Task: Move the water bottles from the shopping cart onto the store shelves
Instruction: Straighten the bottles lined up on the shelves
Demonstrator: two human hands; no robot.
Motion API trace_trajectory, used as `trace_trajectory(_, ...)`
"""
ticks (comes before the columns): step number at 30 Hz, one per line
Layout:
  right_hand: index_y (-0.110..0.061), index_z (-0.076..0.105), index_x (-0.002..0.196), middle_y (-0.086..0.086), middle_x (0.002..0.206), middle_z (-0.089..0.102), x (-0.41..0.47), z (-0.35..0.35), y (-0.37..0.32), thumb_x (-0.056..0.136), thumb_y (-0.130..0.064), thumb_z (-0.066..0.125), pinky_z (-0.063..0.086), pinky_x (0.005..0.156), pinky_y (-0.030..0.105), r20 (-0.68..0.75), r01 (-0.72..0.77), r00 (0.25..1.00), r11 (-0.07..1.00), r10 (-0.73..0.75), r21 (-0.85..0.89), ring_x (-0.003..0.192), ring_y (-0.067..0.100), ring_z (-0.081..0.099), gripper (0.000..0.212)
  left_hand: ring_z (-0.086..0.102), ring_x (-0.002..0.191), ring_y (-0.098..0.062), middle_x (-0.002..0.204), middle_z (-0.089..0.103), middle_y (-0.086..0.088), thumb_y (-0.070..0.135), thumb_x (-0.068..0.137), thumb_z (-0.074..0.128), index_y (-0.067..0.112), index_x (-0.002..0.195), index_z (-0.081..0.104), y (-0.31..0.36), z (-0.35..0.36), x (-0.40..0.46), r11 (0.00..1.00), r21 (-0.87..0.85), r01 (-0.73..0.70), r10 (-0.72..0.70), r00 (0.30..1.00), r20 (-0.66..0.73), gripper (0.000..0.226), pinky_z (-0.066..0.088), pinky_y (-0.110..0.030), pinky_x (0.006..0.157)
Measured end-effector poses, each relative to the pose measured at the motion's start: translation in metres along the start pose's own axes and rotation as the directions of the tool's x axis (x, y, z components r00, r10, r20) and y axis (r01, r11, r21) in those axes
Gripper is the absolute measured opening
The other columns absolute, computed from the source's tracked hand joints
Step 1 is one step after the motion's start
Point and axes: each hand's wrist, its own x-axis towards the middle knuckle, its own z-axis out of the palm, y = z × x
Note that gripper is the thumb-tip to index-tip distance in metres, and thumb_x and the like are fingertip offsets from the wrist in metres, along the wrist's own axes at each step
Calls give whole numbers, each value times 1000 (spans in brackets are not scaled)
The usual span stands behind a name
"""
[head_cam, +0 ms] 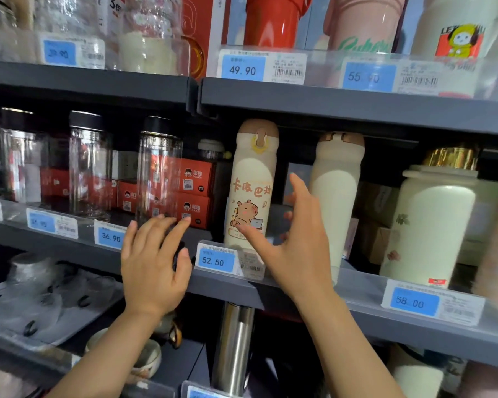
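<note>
A cream bottle with a capybara cartoon [252, 185] stands upright on the middle shelf [227, 285], behind the 52.50 price tag [216, 260]. My right hand [292, 245] is spread open just right of it; the thumb tip reaches the bottle's lower front, the fingers are apart and hold nothing. My left hand [153, 265] hovers open, fingers apart, in front of the shelf edge to the bottle's left, empty. A second cream bottle [335, 193] stands behind my right hand. The shopping cart is out of view.
Clear glass bottles [158, 173] and red boxes [194, 193] fill the shelf's left part. A pale green flask with a gold cap [431, 222] stands at the right. The upper shelf holds red, pink and white bottles; a steel flask [235, 346] stands below.
</note>
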Motion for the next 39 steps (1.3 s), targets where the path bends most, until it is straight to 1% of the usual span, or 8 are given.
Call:
trace_trajectory(4, -11, 45, 124, 13, 110, 61, -10, -29, 17, 82, -40, 68, 30, 90, 10, -284, 227, 911, 939, -299, -260, 99, 21, 49, 56, 48, 116, -29, 116, 63, -15, 27, 87, 37, 9, 123, 63, 1, 1, 0, 1000, -2, 1, -1, 1000, -9, 49, 21, -50, 112)
trace_trajectory(8, -11, 39, 129, 22, 123, 50, 0, -38, 32, 73, -48, 74, 35, 92, 31, -370, 36, 912, 933, -177, -358, 109, 29, 42, 75, 48, 116, -29, 115, 62, -15, 27, 87, 37, 8, 123, 63, 2, 0, -1, 1000, 3, -4, 4, 1000, -15, 48, 20, -48, 112)
trace_trajectory(11, -22, 25, 139, 18, 136, 35, -1, -33, 37, 67, -42, 83, 48, 73, 41, -315, -110, 949, 933, -4, -342, 111, 31, 42, 95, 48, 116, -29, 115, 62, -16, 27, 88, 37, 8, 122, 64, 1, 1, -1, 1000, 7, -9, 9, 1000, -19, 48, 20, -48, 112)
trace_trajectory(13, -27, 19, 142, 11, 136, 29, -1, -32, 39, 66, -38, 84, 42, 64, 33, -279, -138, 959, 933, 42, -332, 109, 34, 47, 100, 48, 116, -29, 115, 63, -16, 28, 88, 36, 7, 122, 64, 1, 2, -1, 1000, 5, -9, 9, 1000, -24, 48, 20, -48, 113)
trace_trajectory(20, -32, 9, 150, 4, 141, 40, -4, -43, 40, 81, -28, 68, 36, 78, 30, -78, -218, 974, 972, 212, -92, 111, 26, 51, 91, 49, 115, -31, 113, 63, -17, 27, 88, 36, 7, 121, 64, 1, 3, -1, 1000, 15, -11, 12, 999, -36, 47, 20, -48, 113)
trace_trajectory(27, -26, 0, 152, 6, 145, 25, 2, -44, 29, 69, -56, 76, 45, 84, 42, -57, -318, 947, 904, 315, -287, 127, 32, 41, 116, 50, 114, -32, 112, 63, -16, 28, 88, 36, 8, 121, 63, 1, 2, -2, 1000, 3, 1, -1, 999, -33, 47, 19, -48, 113)
trace_trajectory(35, -32, -8, 151, 4, 142, 40, -1, -46, 35, 80, -36, 67, 35, 77, 33, -2, -303, 952, 936, 307, -177, 114, 32, 51, 103, 50, 114, -32, 111, 62, -16, 28, 88, 36, 8, 120, 64, 1, 3, -2, 1000, 7, 10, -10, 1000, -28, 47, 15, -43, 115)
trace_trajectory(39, -30, -9, 151, 2, 151, 31, 0, -47, 31, 77, -54, 69, 43, 89, 41, -10, -308, 950, 927, 313, -213, 127, 30, 43, 110, 50, 114, -32, 110, 63, -16, 28, 88, 36, 7, 119, 64, 1, 3, -2, 1000, 12, 8, -7, 1000, -24, 47, 16, -43, 115)
